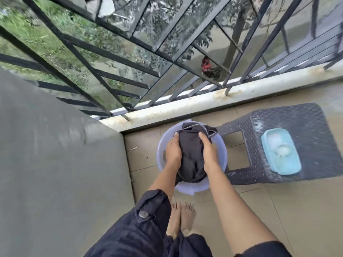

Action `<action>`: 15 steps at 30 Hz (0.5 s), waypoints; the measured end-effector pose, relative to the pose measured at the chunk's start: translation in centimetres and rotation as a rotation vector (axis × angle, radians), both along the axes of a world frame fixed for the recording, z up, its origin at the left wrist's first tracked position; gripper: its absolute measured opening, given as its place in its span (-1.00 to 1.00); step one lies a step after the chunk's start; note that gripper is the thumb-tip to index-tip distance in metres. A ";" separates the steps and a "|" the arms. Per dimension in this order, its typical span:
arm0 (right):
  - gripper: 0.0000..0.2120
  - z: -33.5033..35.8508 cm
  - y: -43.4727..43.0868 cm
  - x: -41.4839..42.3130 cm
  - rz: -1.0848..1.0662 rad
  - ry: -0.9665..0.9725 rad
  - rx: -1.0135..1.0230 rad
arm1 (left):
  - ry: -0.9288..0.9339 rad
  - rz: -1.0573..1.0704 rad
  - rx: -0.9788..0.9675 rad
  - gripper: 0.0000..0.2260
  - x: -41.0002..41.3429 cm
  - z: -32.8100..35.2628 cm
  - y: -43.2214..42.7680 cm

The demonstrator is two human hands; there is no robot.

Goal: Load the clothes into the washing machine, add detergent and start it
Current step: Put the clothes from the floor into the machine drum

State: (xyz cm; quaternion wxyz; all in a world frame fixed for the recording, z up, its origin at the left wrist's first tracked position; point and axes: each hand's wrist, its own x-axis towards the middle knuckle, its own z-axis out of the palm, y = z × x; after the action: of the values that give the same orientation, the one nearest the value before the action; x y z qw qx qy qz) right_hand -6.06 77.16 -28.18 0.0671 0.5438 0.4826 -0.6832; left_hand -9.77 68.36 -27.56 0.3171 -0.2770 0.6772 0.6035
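Left hand (172,152), right hand (208,152) grip dark garment (191,160), lengthwise toward railing (83,59)

left hand (173,151), right hand (208,152) holding dark cloth (191,156)

The place is looking like the balcony of an upstairs home, serving as a wash corner. A black metal railing (130,58) is running across from 9 to 2 o'clock, standing on a stained white kerb (185,106), and through its bars treetops (157,21) and open ground (104,75) are showing well below. A grey plastered wall (46,164) is closing off the side at 8 o'clock. Beige floor tiles (278,210) are spreading toward 4 o'clock, and bare feet (182,217) are standing on them at 6 o'clock. Just ahead of the feet a pale plastic basin (160,151) is holding a dark garment (191,158). Beside it at 3 o'clock a dark woven-pattern stool (297,127) is carrying a light blue soap dish (267,151).
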 end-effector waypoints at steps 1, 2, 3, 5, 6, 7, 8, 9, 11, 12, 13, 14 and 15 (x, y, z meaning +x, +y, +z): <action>-0.29 1.9 0.2 0.0 0.006 0.019 -0.023 | 0.020 0.008 0.001 -0.62 -0.1 2.2 0.1; -0.31 3.9 0.3 0.1 0.003 0.037 -0.045 | 0.002 0.024 0.013 -0.62 0.0 4.2 0.2; -0.35 5.6 0.5 0.1 -0.001 0.056 -0.061 | -0.021 0.030 0.038 -0.62 0.1 5.7 0.3; -0.46 9.4 0.7 0.3 0.005 0.103 -0.082 | -0.052 0.053 0.098 -0.61 0.3 8.9 0.4; -0.49 11.0 0.7 0.4 0.012 0.125 -0.099 | -0.053 0.080 0.141 -0.61 0.4 10.9 0.3; -0.52 12.5 0.6 0.4 0.019 0.145 -0.116 | -0.036 0.108 0.164 -0.61 0.4 12.4 0.3; -0.56 14.0 0.5 0.4 0.022 0.165 -0.135 | -0.012 0.129 0.166 -0.60 0.4 13.9 0.3; -0.59 15.6 0.3 0.4 0.025 0.186 -0.149 | 0.017 0.152 0.164 -0.58 0.3 15.1 0.1; -0.56 18.8 -0.5 0.2 0.039 0.202 -0.161 | 0.052 0.210 0.133 -0.53 0.0 16.9 -0.4; -0.54 20.4 -0.9 0.0 0.041 0.199 -0.152 | 0.064 0.231 0.112 -0.55 -0.1 17.9 -0.6; -0.55 21.7 -1.3 -0.2 0.038 0.200 -0.141 | 0.099 0.248 0.096 -0.57 -0.2 19.0 -0.8; -0.55 23.1 -1.9 -0.5 0.043 0.204 -0.123 | 0.140 0.250 0.061 -0.57 -0.2 20.3 -1.3; -0.57 24.5 -2.4 -0.6 0.050 0.209 -0.110 | 0.183 0.249 0.020 -0.55 -0.2 21.7 -1.8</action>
State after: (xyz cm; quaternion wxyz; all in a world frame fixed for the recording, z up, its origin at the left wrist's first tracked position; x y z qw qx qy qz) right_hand -6.69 74.73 -3.70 0.0631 0.4528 0.4625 -0.7597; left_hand -9.97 66.54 -5.84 0.1793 -0.2994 0.6577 0.6676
